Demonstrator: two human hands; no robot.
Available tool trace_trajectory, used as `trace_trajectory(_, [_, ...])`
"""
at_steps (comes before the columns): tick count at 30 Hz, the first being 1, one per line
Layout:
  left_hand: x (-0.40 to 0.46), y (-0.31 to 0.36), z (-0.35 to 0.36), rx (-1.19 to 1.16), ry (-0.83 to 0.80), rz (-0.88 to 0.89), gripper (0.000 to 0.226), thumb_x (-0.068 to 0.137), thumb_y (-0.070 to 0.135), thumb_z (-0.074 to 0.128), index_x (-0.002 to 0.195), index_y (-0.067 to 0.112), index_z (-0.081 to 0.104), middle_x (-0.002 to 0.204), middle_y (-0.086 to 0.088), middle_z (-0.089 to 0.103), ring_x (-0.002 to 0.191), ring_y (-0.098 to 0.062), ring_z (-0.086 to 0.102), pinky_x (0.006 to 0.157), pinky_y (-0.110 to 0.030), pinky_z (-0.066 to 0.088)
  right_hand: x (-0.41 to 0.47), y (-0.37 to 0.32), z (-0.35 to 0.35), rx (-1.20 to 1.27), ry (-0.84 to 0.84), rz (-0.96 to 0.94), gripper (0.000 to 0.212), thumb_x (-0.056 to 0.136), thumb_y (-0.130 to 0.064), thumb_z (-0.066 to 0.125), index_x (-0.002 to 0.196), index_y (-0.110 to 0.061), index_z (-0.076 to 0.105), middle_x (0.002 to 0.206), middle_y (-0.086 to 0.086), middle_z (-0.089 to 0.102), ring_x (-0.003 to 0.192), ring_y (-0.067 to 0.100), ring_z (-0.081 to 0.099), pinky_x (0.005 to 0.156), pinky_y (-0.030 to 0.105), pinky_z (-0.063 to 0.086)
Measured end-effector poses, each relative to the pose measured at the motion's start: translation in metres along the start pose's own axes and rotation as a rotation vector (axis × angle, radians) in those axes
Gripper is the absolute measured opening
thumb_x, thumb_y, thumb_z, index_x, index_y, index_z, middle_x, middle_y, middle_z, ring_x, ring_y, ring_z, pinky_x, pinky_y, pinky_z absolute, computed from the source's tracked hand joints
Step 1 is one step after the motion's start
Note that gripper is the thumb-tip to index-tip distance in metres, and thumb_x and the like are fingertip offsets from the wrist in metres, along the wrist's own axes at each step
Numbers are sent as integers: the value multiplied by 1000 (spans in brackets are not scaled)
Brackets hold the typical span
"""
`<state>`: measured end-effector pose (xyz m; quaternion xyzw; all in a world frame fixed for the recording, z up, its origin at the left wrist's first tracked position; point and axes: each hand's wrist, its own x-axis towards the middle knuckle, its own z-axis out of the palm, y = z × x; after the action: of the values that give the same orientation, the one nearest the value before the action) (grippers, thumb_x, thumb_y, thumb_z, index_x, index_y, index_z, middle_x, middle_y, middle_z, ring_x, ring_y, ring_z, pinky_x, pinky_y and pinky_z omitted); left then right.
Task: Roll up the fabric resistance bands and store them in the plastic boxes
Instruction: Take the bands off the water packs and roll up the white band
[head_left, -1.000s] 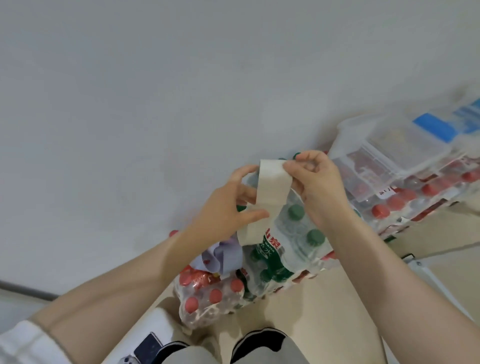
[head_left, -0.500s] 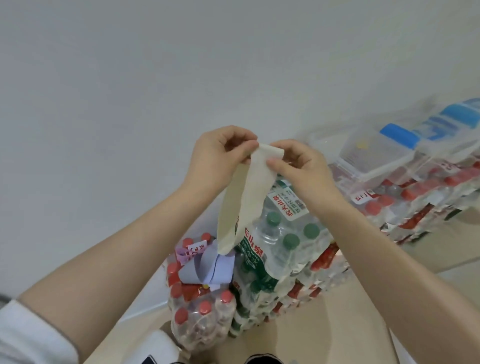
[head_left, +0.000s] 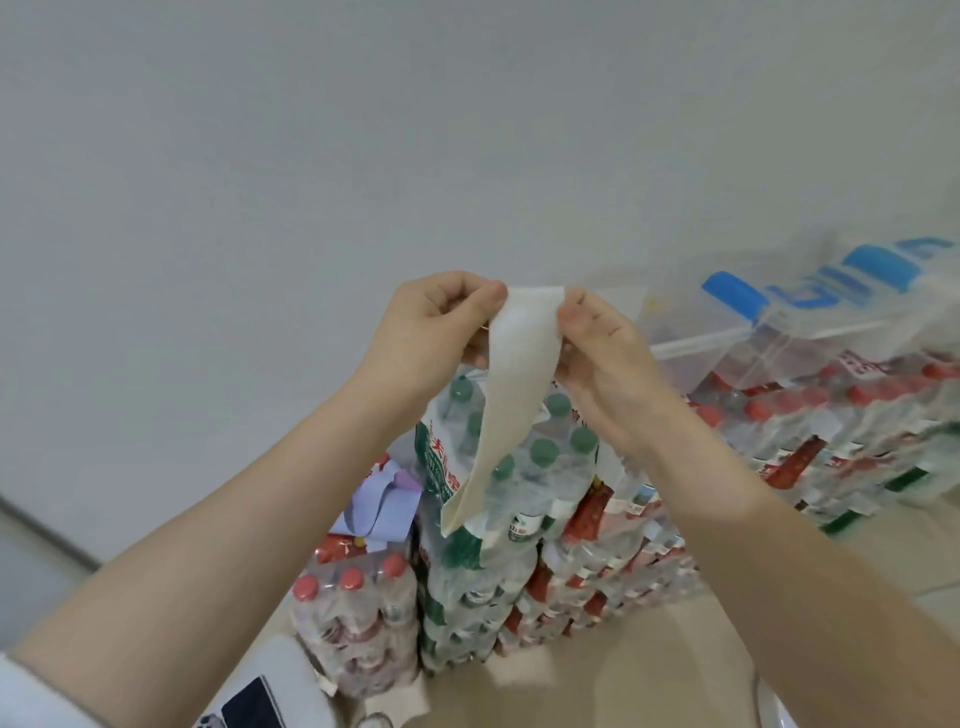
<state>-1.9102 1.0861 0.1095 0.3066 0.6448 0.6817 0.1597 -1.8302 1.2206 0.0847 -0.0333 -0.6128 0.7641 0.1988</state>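
Plain pale wall forms the backdrop; stacked water-bottle packs (head_left: 519, 499) serve as the landmark. Above the packs, the left hand (head_left: 431, 332) and right hand (head_left: 597, 353) each pinch a top corner of the cream fabric band (head_left: 511, 384), which hangs down flat in front of the green-capped pack. Plastic boxes (head_left: 779, 322) sit on the packs to the right. To start the roll, keep the top edge level, fold it tightly over itself, and maintain even tension. A lilac band (head_left: 379, 504) lies on the packs at left.

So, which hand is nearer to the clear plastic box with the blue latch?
Right. The right hand is beside the plastic box; the left hand is farther away, across the cream band.
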Motion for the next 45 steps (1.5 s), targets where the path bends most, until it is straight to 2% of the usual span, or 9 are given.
trace_trajectory(3, [-2, 4, 10, -103, 83, -53, 22, 94, 14, 49, 74, 10, 58, 60, 1, 61, 48, -7, 57, 50, -17, 49, -11, 14, -15, -49, -129, 169, 62, 78, -48, 59, 117, -1, 56, 100, 17, 63, 83, 25, 57, 69, 31, 49])
trace_trajectory(7, [10, -25, 8, -163, 222, -219, 22, 94, 19, 51, 74, 11, 57, 70, -5, 56, 61, -14, 53, 58, -20, 53, -30, 44, -33, -144, -241, 374, 18, 84, -20, 57, 100, -12, 64, 84, -5, 72, 75, 8, 67, 65, 21, 53])
trace_trajectory(10, [27, -54, -3, -244, 356, -366, 20, 93, 20, 52, 75, 10, 54, 73, -5, 55, 61, -14, 52, 56, -18, 54, -33, 60, -39, -257, -271, 405, 19, 87, -6, 56, 100, -17, 64, 91, -5, 72, 80, 8, 67, 69, 22, 53])
trace_trajectory(15, [64, -101, -17, -294, 424, -494, 22, 93, 17, 51, 72, 10, 49, 67, -4, 50, 51, -12, 45, 49, -16, 50, -5, 92, -41, -438, -57, 490, 22, 88, -12, 59, 109, -18, 57, 109, 2, 67, 94, 18, 65, 84, 35, 53])
trace_trajectory(20, [112, -141, -23, -375, 436, -602, 29, 93, 15, 50, 66, 12, 42, 59, -4, 40, 30, -8, 36, 39, -19, 37, 40, 113, -35, -610, 67, 568, 16, 93, -17, 52, 109, -14, 52, 105, 3, 61, 82, 12, 57, 65, 24, 46])
trace_trajectory(25, [145, -175, -29, -474, 408, -707, 21, 92, 19, 53, 74, 10, 55, 62, -1, 60, 43, -9, 57, 39, -15, 44, 74, 126, -29, -693, 123, 609, 17, 95, -20, 47, 104, -12, 58, 97, 4, 64, 82, 19, 59, 75, 34, 50])
trace_trajectory(31, [161, -201, -37, -359, 502, -639, 8, 87, -4, 55, 81, 1, 57, 72, -11, 58, 52, -13, 58, 47, -16, 52, 87, 137, -26, -964, 119, 535, 44, 89, -24, 57, 129, -17, 41, 124, -1, 54, 103, 15, 52, 88, 29, 42])
trace_trajectory(38, [157, -215, -35, -49, 539, -597, 13, 84, 6, 59, 92, -3, 63, 89, -8, 61, 71, -14, 54, 64, -23, 46, 75, 137, -29, -1270, 41, 459, 41, 89, -31, 55, 127, -18, 51, 129, 2, 45, 117, 22, 43, 97, 32, 36])
trace_trajectory(45, [97, -216, -83, 163, 221, -557, 18, 93, 14, 48, 75, 17, 52, 75, -1, 60, 63, -9, 53, 59, -25, 42, 77, 129, 39, -1209, -138, 55, 17, 93, -23, 46, 103, -15, 57, 111, 1, 54, 100, 17, 48, 82, 30, 41])
